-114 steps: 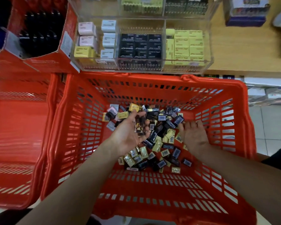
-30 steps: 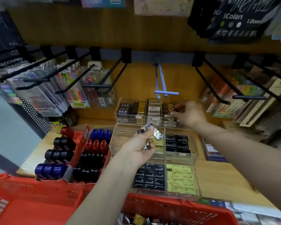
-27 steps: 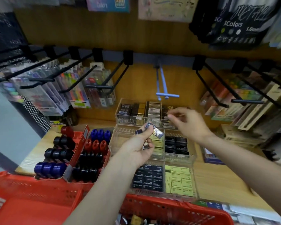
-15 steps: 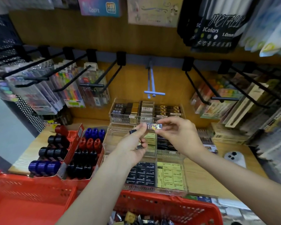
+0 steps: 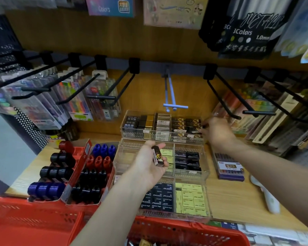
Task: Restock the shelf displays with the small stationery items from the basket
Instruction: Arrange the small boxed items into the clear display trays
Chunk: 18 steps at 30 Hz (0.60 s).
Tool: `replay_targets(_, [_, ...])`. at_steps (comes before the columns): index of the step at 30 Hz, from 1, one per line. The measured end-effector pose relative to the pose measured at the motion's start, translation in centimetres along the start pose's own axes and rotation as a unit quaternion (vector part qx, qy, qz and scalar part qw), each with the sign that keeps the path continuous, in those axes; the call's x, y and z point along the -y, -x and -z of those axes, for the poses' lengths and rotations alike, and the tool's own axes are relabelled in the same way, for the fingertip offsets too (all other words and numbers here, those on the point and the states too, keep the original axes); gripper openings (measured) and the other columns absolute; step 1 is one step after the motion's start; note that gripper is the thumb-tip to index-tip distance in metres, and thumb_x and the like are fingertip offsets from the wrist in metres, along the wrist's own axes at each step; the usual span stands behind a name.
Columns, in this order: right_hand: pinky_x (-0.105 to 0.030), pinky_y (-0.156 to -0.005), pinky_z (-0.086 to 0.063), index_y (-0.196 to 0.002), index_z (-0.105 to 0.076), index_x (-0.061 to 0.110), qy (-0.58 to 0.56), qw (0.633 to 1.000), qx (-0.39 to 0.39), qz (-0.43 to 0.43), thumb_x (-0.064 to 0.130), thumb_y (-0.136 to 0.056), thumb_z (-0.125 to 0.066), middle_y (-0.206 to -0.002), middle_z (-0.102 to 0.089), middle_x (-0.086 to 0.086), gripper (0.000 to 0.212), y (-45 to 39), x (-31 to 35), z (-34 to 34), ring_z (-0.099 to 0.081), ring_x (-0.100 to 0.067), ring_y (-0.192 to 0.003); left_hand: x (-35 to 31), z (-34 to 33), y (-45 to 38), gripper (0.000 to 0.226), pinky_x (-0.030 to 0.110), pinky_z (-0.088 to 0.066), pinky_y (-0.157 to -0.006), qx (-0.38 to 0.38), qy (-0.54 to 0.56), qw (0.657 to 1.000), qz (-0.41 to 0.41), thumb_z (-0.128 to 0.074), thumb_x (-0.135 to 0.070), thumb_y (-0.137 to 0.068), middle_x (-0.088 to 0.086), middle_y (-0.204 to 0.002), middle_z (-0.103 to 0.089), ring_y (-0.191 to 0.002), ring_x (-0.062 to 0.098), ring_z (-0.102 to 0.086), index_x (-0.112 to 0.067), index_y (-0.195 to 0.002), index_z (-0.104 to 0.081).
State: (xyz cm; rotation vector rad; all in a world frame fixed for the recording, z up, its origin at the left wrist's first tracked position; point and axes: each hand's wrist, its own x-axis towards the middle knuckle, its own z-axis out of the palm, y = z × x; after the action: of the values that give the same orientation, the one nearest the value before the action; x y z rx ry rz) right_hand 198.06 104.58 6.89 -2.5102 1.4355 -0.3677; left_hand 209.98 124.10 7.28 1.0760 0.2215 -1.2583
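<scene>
A tiered clear acrylic display [image 5: 205, 172] stands on the wooden shelf with rows of small black, yellow and black-and-gold packs. My left hand [image 5: 148, 167] hovers palm up over the middle tier and holds a few small dark packs [image 5: 157, 156] between thumb and fingers. My right hand [image 5: 216, 131] reaches to the right compartment of the top tier [image 5: 186, 124], and its fingertips pinch a black-and-gold pack [image 5: 202, 127] at the stacked row there. The red basket [image 5: 185, 231] sits below the shelf edge, with several loose packs showing inside.
Black peg hooks [image 5: 222, 96] and a blue hook [image 5: 171, 96] jut out above the display. Red cartons of black, blue and red cylinders [image 5: 69, 171] stand to the left. A pen box [image 5: 228, 167] and a white object [image 5: 267, 196] lie at the right. A second red basket [image 5: 25, 226] is lower left.
My right hand took a pack from my left hand and carried it back to the top tier's right compartment. My left hand sank lower with the other packs.
</scene>
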Motion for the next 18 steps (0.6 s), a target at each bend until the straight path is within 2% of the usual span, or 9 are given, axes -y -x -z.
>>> replay_targets(2, [-0.044, -0.097, -0.051, -0.118, -0.067, 0.010, -0.009, 1.000, -0.001, -0.018, 0.024, -0.089, -0.070, -0.116, -0.068, -0.014, 0.032, -0.8, 0.3, -0.4, -0.062, -0.032, -0.111, 0.1, -0.2, -0.1, 0.034, 0.026, -0.041, -0.064, 0.005, -0.006, 1.000, -0.001, -0.044, -0.026, -0.104, 0.014, -0.103, -0.050, -0.075, 0.017, -0.041, -0.002, -0.116, -0.064])
replay_targets(5, [-0.041, -0.091, -0.055, -0.113, -0.071, 0.013, 0.012, 0.999, 0.005, -0.053, 0.024, -0.085, -0.075, -0.113, -0.071, -0.010, 0.031, -1.5, 0.7, -0.9, -0.067, -0.028, -0.101, 0.2, -0.3, -0.3, 0.030, 0.028, -0.044, -0.067, 0.020, -0.012, 1.000, -0.002, -0.046, -0.021, -0.104, 0.014, -0.104, -0.052, -0.079, 0.018, -0.043, -0.002, -0.115, -0.066])
replay_targets(7, [-0.040, -0.086, -0.056, -0.112, -0.071, 0.012, 0.034, 0.996, 0.021, -0.075, 0.025, -0.086, -0.075, -0.108, -0.071, -0.010, 0.029, -1.7, 0.9, -0.8, -0.067, -0.027, -0.096, 0.2, -0.1, -0.4, 0.028, 0.029, -0.047, -0.073, 0.040, -0.025, 0.999, -0.007, -0.047, -0.020, -0.103, 0.014, -0.106, -0.059, -0.084, 0.020, -0.050, -0.007, -0.111, -0.070])
replay_targets(9, [-0.034, -0.077, -0.057, -0.109, -0.070, 0.010, 0.039, 0.997, -0.009, -0.060, 0.025, -0.090, -0.070, -0.101, -0.069, -0.008, 0.024, -1.0, 1.1, -0.5, -0.066, -0.023, -0.086, 0.1, 0.1, -0.7, 0.025, 0.031, -0.048, -0.082, 0.042, -0.053, 0.997, -0.020, -0.051, -0.021, -0.101, 0.012, -0.116, -0.065, -0.096, 0.022, -0.055, -0.015, -0.106, -0.075])
replay_targets(11, [-0.019, -0.068, -0.053, -0.111, -0.068, 0.016, -0.043, 0.997, -0.059, 0.026, 0.023, -0.095, -0.063, -0.103, -0.067, 0.002, 0.018, 1.1, 1.7, -0.6, -0.062, -0.009, -0.074, 0.1, 0.3, -0.9, 0.021, 0.032, -0.050, -0.088, 0.023, -0.066, 0.997, -0.038, -0.058, -0.020, -0.094, 0.009, -0.122, -0.067, -0.110, 0.022, -0.057, -0.019, -0.104, -0.077])
replay_targets(12, [-0.010, -0.067, -0.049, -0.111, -0.068, 0.023, -0.108, 0.990, -0.049, 0.072, 0.024, -0.095, -0.062, -0.103, -0.064, 0.011, 0.018, 2.6, 2.1, -0.6, -0.060, 0.001, -0.072, 0.2, 0.3, -0.9, 0.020, 0.033, -0.052, -0.091, 0.017, -0.063, 0.997, -0.047, -0.061, -0.019, -0.090, 0.009, -0.120, -0.069, -0.112, 0.022, -0.060, -0.019, -0.104, -0.076])
replay_targets(13, [-0.007, -0.068, -0.050, -0.111, -0.067, 0.029, -0.189, 0.977, -0.009, 0.100, 0.028, -0.094, -0.063, -0.100, -0.064, 0.018, 0.018, 4.3, 2.7, -0.6, -0.061, 0.005, -0.075, 0.2, 0.3, -1.0, 0.021, 0.034, -0.053, -0.092, 0.015, -0.055, 0.997, -0.057, -0.064, -0.018, -0.087, 0.010, -0.115, -0.072, -0.109, 0.023, -0.064, -0.017, -0.105, -0.075])
replay_targets(16, [-0.027, -0.076, -0.060, -0.105, -0.067, 0.031, -0.399, 0.905, 0.133, 0.071, 0.037, -0.082, -0.075, -0.096, -0.071, 0.010, 0.025, 8.4, 4.5, -1.0, -0.072, -0.006, -0.082, 0.5, 0.0, -0.9, 0.024, 0.032, -0.059, -0.080, 0.017, 0.006, 0.997, -0.081, -0.067, -0.010, -0.086, 0.011, -0.099, -0.076, -0.090, 0.021, -0.074, -0.011, -0.110, -0.070])
replay_targets(18, [-0.033, -0.074, -0.062, -0.106, -0.066, 0.021, -0.440, 0.887, 0.132, 0.037, 0.029, -0.078, -0.080, -0.096, -0.072, 0.003, 0.032, 9.5, 5.0, -1.6, -0.074, -0.016, -0.078, 0.9, -0.4, -0.8, 0.023, 0.029, -0.061, -0.072, 0.016, 0.035, 0.995, -0.090, -0.069, -0.006, -0.084, 0.011, -0.093, -0.077, -0.081, 0.019, -0.075, -0.009, -0.107, -0.069])
